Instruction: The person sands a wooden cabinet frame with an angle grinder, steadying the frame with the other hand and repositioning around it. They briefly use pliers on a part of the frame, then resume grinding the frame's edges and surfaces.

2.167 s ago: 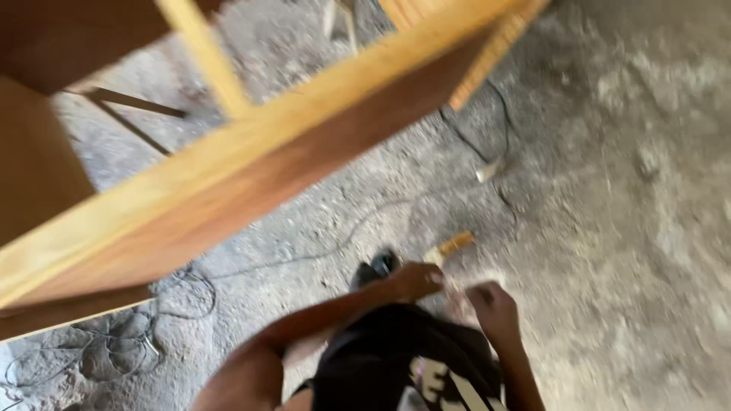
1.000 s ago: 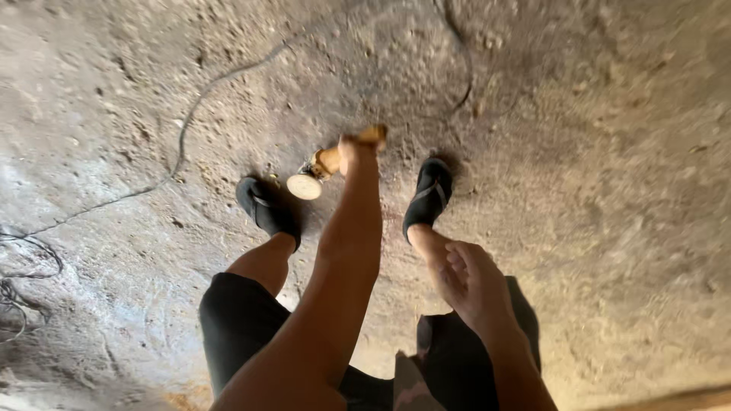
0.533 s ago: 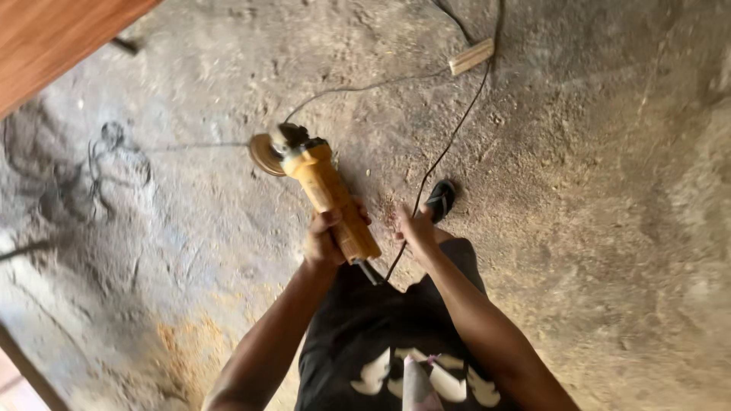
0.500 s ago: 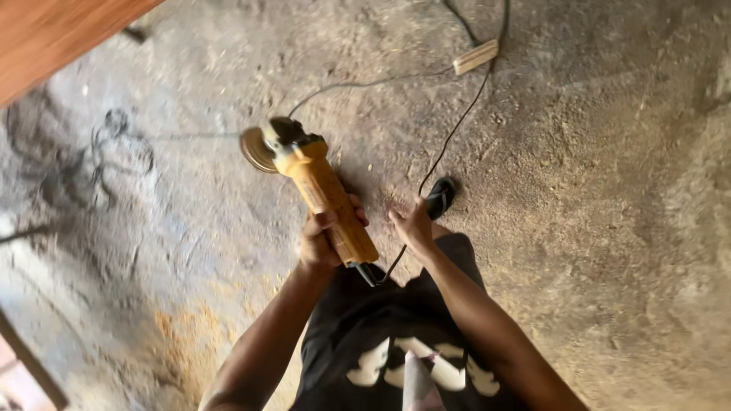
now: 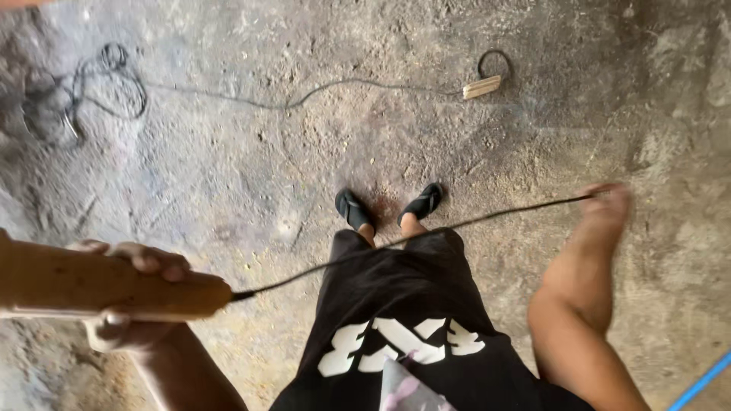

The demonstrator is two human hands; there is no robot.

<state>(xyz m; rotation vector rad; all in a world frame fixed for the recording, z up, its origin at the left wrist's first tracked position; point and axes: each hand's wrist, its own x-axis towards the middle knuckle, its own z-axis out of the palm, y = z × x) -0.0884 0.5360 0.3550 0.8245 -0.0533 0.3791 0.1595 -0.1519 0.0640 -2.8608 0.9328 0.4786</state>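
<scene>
My left hand point(image 5: 133, 293) grips the yellow-orange body of an angle grinder point(image 5: 91, 285) at the lower left; its front end runs off the left edge. A thin black power cord point(image 5: 426, 232) leaves the grinder's rear and stretches taut across my black shorts to my right hand point(image 5: 605, 205), which is closed on the cord at the right. Both feet in black sandals point(image 5: 388, 207) stand on the rough concrete floor point(image 5: 251, 160).
A pale extension socket block point(image 5: 482, 87) lies on the floor at the top, with a thin cable running left to a tangled coil of wire point(image 5: 84, 99). A blue strip point(image 5: 704, 380) shows at the lower right corner.
The grinder has swung from in front of me out to my left. My right hand has moved out to the right, pulling the cord taut. The view has shifted, showing both feet.
</scene>
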